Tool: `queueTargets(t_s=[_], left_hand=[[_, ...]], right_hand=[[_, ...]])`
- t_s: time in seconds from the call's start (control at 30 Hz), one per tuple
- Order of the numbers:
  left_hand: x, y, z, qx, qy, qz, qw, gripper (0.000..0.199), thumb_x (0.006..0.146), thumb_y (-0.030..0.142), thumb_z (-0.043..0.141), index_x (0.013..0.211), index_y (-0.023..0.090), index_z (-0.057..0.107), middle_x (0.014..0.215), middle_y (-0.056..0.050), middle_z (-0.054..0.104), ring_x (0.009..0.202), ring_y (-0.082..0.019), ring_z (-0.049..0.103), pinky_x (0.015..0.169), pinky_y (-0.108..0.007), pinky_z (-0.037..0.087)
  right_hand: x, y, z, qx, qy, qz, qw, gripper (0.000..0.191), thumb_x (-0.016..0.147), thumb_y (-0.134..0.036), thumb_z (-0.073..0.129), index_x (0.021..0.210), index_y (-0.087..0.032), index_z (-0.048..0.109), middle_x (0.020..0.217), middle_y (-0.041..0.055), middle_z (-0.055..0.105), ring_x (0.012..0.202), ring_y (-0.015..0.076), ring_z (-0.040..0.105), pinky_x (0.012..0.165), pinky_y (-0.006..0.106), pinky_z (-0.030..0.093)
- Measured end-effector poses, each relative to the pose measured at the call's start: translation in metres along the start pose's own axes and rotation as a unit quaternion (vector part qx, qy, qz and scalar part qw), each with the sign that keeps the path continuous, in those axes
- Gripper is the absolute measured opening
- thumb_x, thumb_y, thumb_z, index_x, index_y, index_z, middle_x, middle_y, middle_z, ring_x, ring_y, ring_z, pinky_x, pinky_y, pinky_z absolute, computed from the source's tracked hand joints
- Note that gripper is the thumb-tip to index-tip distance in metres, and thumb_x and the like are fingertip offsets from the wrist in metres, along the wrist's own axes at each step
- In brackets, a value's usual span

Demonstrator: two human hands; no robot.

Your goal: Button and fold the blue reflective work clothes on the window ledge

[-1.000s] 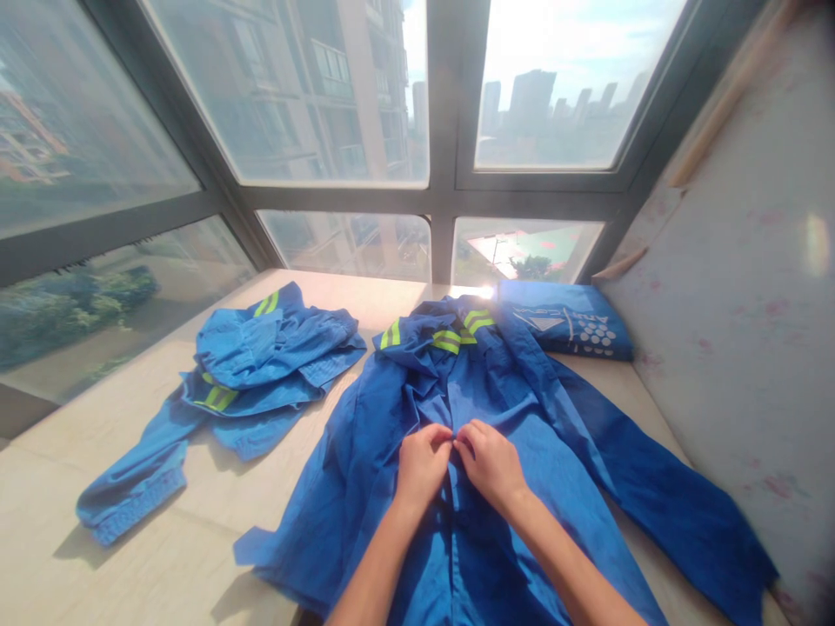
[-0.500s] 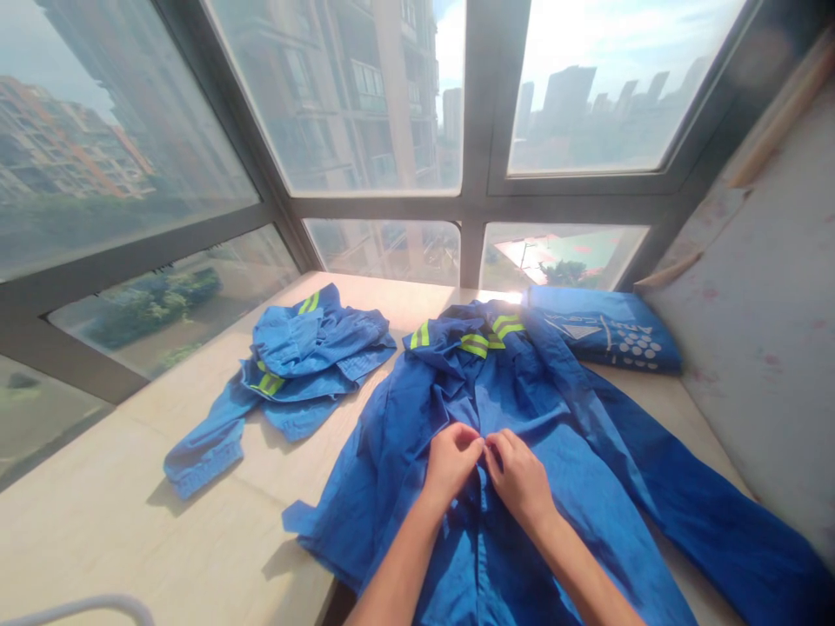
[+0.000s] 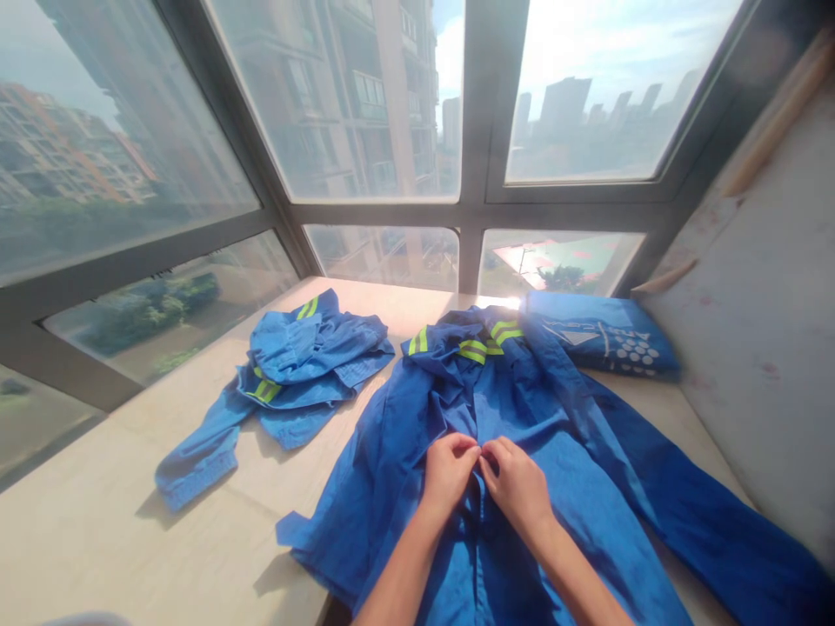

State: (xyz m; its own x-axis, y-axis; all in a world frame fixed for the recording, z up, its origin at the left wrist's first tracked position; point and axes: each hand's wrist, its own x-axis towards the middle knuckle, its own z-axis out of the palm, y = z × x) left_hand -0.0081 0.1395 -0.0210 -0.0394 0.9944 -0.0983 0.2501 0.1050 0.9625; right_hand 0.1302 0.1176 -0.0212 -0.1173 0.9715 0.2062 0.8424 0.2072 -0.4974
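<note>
A blue work garment (image 3: 541,504) with yellow-green reflective strips lies spread over the ledge, one sleeve stretching to the lower right. Both hands pinch its front placket near the middle. My left hand (image 3: 450,469) is closed on the left side of the front opening. Fingertips nearly touching it, my right hand (image 3: 515,478) is closed on the cloth from the right. The fingers hide the exact spot they grip.
Another blue garment (image 3: 306,348) with reflective strips lies crumpled on the pale ledge (image 3: 130,487) at left. A blue package with white print (image 3: 606,335) rests at the back right. Windows (image 3: 365,209) stand behind, and a wall (image 3: 763,348) rises on the right.
The scene has shifted slightly in the view, with the ledge items a little lower and further left. Both hands remain pinched at the front placket, with only slight finger movement.
</note>
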Motion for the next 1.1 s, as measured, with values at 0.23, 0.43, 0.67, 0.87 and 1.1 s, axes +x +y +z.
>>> queueTargets(t_s=[0.23, 0.43, 0.67, 0.87, 1.1], left_hand=[[0.004, -0.004, -0.001, -0.04, -0.014, -0.015, 0.999, 0.016, 0.074, 0.03, 0.07, 0.078, 0.015, 0.074, 0.076, -0.008, 0.075, 0.074, -0.021, 0.071, 0.071, -0.029, 0.053], [0.004, -0.008, 0.001, -0.047, -0.007, -0.019, 0.999, 0.02, 0.074, 0.034, 0.071, 0.08, 0.015, 0.074, 0.078, -0.008, 0.076, 0.075, -0.021, 0.071, 0.073, -0.029, 0.054], [0.004, -0.003, -0.002, -0.064, 0.006, -0.032, 0.997, 0.023, 0.071, 0.036, 0.074, 0.079, 0.014, 0.075, 0.076, -0.007, 0.075, 0.074, -0.021, 0.07, 0.073, -0.03, 0.054], [0.003, -0.004, -0.002, -0.143, 0.01, -0.086, 0.986, 0.035, 0.066, 0.042, 0.079, 0.084, 0.013, 0.073, 0.079, -0.007, 0.073, 0.072, -0.017, 0.066, 0.067, -0.026, 0.051], [0.001, -0.001, -0.005, -0.163, -0.007, -0.114, 0.98, 0.039, 0.065, 0.041, 0.081, 0.09, 0.013, 0.071, 0.083, -0.006, 0.072, 0.071, -0.015, 0.064, 0.066, -0.024, 0.049]], right_hand=[[0.002, 0.002, -0.002, 0.016, -0.012, 0.023, 1.0, 0.019, 0.097, -0.028, 0.054, 0.083, -0.023, 0.065, 0.084, 0.0003, 0.067, 0.074, 0.0146, 0.062, 0.066, 0.024, 0.037], [0.001, -0.005, 0.0, -0.031, 0.014, -0.001, 0.999, 0.015, 0.096, -0.023, 0.055, 0.088, -0.023, 0.067, 0.088, 0.0017, 0.068, 0.083, 0.0157, 0.064, 0.069, 0.023, 0.037], [0.007, 0.0, -0.007, 0.056, -0.005, 0.023, 0.998, 0.023, 0.097, -0.025, 0.049, 0.082, -0.022, 0.067, 0.084, 0.0029, 0.069, 0.079, 0.0158, 0.063, 0.07, 0.023, 0.04], [0.009, 0.003, -0.006, 0.175, 0.026, 0.044, 0.983, 0.02, 0.092, -0.029, 0.054, 0.079, -0.021, 0.067, 0.08, 0.0029, 0.069, 0.074, 0.0162, 0.062, 0.069, 0.025, 0.043], [0.016, 0.008, 0.0, 0.359, -0.018, 0.148, 0.922, 0.025, 0.081, -0.042, 0.061, 0.077, -0.018, 0.067, 0.071, 0.0018, 0.068, 0.067, 0.0165, 0.06, 0.065, 0.026, 0.045]])
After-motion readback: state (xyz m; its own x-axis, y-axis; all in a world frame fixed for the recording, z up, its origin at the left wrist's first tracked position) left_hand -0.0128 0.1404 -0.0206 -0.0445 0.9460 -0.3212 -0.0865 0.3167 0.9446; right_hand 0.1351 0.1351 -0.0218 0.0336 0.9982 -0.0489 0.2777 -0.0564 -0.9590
